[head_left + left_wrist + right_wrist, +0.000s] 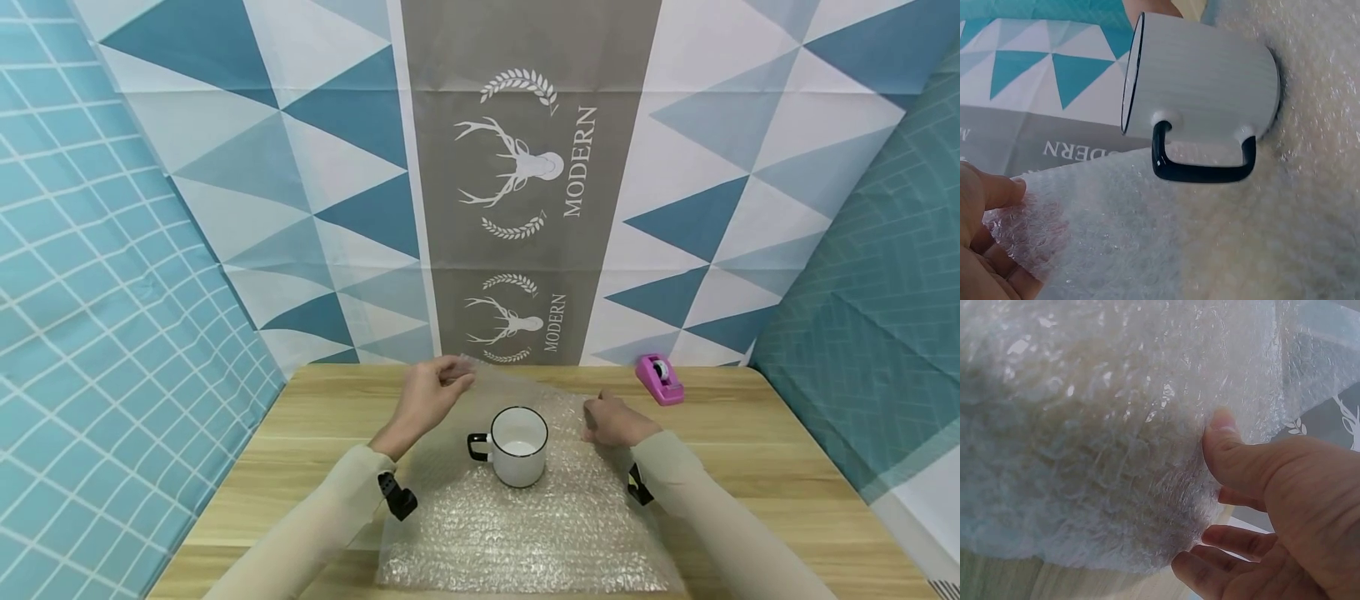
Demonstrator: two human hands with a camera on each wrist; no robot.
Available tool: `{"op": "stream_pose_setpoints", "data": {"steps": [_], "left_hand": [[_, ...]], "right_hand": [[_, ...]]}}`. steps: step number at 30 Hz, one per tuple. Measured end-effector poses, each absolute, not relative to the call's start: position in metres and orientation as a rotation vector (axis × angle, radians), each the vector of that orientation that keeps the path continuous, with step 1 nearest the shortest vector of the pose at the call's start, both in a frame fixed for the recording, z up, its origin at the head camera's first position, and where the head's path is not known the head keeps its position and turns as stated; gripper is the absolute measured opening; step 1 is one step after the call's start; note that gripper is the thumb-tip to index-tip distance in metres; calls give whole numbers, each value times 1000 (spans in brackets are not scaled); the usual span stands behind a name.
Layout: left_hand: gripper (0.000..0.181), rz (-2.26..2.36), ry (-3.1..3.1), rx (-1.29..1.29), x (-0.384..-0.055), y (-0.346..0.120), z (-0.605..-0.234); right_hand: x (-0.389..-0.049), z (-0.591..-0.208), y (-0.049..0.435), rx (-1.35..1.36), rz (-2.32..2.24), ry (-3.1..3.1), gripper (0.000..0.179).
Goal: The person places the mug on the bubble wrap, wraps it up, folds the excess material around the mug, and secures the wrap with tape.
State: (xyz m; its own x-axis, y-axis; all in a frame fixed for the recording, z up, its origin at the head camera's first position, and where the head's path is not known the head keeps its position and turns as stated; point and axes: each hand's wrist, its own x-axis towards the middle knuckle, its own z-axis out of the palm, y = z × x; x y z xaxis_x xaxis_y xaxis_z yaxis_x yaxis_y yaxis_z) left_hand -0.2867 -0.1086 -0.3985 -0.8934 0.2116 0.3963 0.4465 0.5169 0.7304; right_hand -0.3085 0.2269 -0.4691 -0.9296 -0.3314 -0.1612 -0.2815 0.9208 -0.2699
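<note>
A white enamel mug [519,468] with a black rim and black handle [1204,172] stands upright on a sheet of clear bubble wrap [525,542]. Its handle points left in the head view. At the far left corner my left hand [429,396] pinches the wrap between thumb and fingers, and that corner is lifted off the table. My right hand [617,421] holds the sheet's far right edge, thumb [1222,434] on the upper face and fingers behind. The far part of the wrap rises behind the mug, between both hands.
A pink tape dispenser [660,379] sits at the back right of the wooden table [330,417]. Patterned cloth [525,250] hangs behind the table's far edge. Tiled-pattern sheets flank both sides. Each wrist wears a black strap [397,496].
</note>
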Motion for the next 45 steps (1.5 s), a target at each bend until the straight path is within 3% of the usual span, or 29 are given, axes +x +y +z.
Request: {"op": "stream_pose_setpoints", "data": {"steps": [32,45], "left_hand": [[21,-1300,-2458,-695,-273,-88,-390],[21,-1186,-2452,-959,-267,-83,-393]], "right_hand": [[-312,-470,227,-446,-331,2866,36],[-311,-470,227,-453,-333,2878,32]]}}
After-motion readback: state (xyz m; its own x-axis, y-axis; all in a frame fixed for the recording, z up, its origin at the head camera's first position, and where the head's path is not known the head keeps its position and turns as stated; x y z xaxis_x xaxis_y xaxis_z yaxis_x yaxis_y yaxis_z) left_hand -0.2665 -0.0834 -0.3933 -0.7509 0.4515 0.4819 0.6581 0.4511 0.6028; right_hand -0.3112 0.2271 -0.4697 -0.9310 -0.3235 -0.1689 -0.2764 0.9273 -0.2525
